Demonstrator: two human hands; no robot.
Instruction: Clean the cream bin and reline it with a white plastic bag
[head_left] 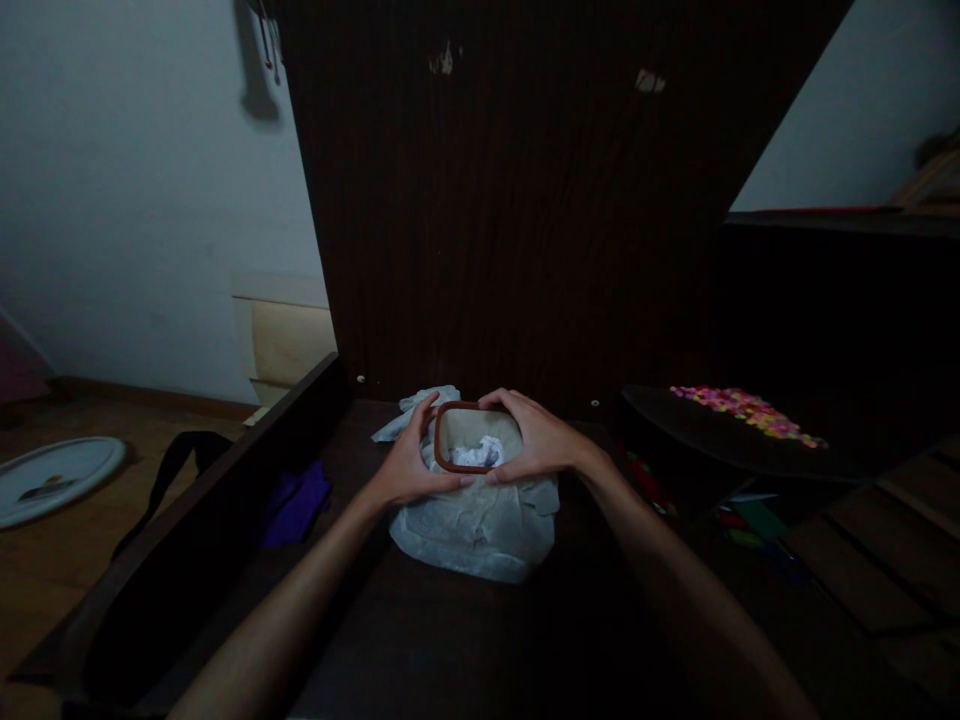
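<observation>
A small container with a reddish-brown rounded rim (450, 467) sits on a dark wooden surface (450, 640), wrapped in a white plastic bag (480, 535). Crumpled white paper (480, 455) lies inside it. My left hand (409, 460) grips the rim's left side, thumb along the near edge and fingers curled over the far corner. My right hand (536, 440) grips the right side the same way. Both hands are closed around the rim and the bag's edge.
A tall dark wooden panel (525, 200) rises right behind the container. A purple cloth (296, 500) lies to the left by a dark raised edge. A dark tray with bright pink and yellow pieces (742, 410) sits to the right. A white round lid (52, 475) lies on the floor at far left.
</observation>
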